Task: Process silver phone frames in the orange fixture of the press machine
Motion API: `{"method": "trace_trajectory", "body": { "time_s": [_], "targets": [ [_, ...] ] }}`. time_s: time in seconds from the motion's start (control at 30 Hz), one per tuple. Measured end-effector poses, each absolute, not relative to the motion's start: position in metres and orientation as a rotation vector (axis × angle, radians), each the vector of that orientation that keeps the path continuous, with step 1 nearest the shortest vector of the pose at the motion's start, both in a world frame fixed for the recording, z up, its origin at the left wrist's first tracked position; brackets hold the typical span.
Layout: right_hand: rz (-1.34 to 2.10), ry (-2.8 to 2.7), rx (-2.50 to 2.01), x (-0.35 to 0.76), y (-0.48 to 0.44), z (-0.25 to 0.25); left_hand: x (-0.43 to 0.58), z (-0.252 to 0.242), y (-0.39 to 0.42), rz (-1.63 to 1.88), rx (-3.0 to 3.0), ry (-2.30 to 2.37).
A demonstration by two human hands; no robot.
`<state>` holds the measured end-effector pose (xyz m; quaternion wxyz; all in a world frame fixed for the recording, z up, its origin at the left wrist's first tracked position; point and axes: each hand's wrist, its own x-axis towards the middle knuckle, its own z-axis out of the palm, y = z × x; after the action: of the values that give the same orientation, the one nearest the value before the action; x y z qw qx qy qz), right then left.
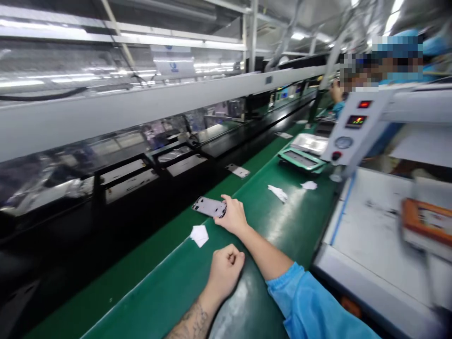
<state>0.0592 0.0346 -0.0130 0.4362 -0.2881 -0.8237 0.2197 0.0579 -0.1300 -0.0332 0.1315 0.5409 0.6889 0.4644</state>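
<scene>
My right hand (232,215), in a blue sleeve, reaches across the green conveyor belt (282,226) and pinches the near end of a flat grey phone frame (209,206) at the belt's far edge. My left hand (225,269) rests on the belt as a closed fist, nothing visible in it. A folded white paper scrap (199,235) lies just left of both hands.
Another grey phone frame (238,170) lies further along the belt. White paper scraps (278,192) and a green tray (300,159) sit beyond. A control panel (349,136) with red displays stands at right, above a white bench (370,226). Co-workers in blue stand far right.
</scene>
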Motion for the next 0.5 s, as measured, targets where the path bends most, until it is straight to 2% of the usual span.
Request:
{"method": "trace_trajectory", "body": {
  "time_s": [0.2,0.33,0.4,0.5],
  "targets": [
    [0.679,-2.122,-0.651,0.163,0.020,-0.050,0.037,-0.029,-0.137,1.363,1.917,2.159],
    [0.739,-2.208,-0.490,0.212,0.000,-0.064,0.003,-0.034,-0.126,0.922,2.359,2.425],
    [0.753,-2.181,-0.520,0.239,-0.016,-0.072,-0.007,-0.039,-0.121,0.715,2.423,2.453],
    [0.736,-2.106,-0.475,0.304,-0.056,-0.101,-0.020,-0.045,-0.119,0.594,2.380,2.462]
  ]
}}
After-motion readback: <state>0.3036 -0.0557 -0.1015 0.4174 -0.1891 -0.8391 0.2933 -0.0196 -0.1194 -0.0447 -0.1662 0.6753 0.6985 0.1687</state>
